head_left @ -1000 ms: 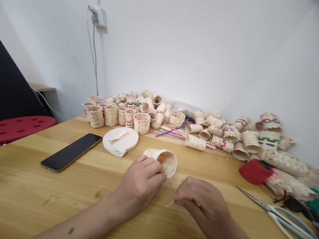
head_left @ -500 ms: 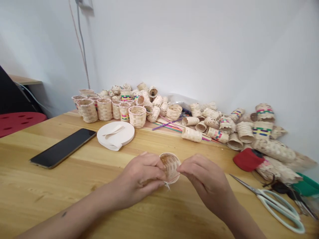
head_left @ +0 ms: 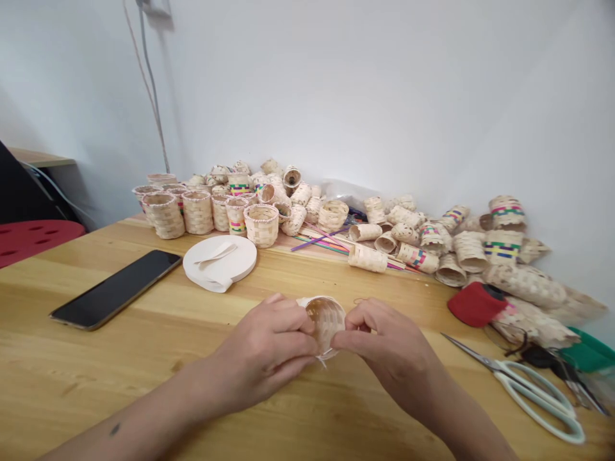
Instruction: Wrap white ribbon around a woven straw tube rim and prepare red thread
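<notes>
A small woven basket (head_left: 327, 320) of pale strips is tipped with its mouth toward me, just above the wooden table. Gripping its left side is my left hand (head_left: 273, 346), thumb below and fingers over the wall. My right hand (head_left: 379, 336) is closed in a pinch at the right of the rim, its thumb against the lower right edge. What it pinches is too small and hidden to name. Loose pale ends hang under the rim near my left thumb.
Behind stand several finished baskets (head_left: 197, 213), with a pile of woven pieces (head_left: 368, 258) to the right. A white tape roll (head_left: 245, 259) and a phone (head_left: 118, 288) lie left. Scissors (head_left: 528, 387) and a red thread cone (head_left: 473, 304) lie right.
My right hand has lowered its thumb to the basket's lower right rim and curled its fingers more. The basket has turned slightly in my left hand. The view has shifted a little.
</notes>
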The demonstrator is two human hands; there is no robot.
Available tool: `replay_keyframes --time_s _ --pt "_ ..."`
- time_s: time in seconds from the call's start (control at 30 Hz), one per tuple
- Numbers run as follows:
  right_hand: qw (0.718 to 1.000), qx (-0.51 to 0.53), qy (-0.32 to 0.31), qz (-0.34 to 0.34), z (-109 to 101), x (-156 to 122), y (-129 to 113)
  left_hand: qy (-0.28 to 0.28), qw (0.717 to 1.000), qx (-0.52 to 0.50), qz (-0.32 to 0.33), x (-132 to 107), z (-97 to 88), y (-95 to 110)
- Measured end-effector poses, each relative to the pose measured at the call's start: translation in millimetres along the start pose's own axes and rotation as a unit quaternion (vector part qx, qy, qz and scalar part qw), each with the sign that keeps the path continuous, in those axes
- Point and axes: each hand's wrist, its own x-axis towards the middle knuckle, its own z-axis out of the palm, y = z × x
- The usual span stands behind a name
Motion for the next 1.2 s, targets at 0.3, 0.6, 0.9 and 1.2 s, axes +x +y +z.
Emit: replay_keyframes --time_s 0.3,0.6,0.9,1.2 --pt "1.0 0.01 -0.015 -0.003 -1 0 -1 -0.006 0.999 0.035 0.028 -3 1.6 -1" --pt "0.996 0.034 -0.069 -0.038 -11 7 -4 -0.051 0.998 0.008 0.025 -1 -2.1 3" --pt "0.981 0.08 -0.162 -0.066 -24 30 -9 -0.055 0.998 -0.007 0.023 -2 -6.4 3" --pt "0.977 0.061 -0.19 -0.08 -27 41 -10 -0.039 0.998 0.008 0.038 -3 -3.6 1"
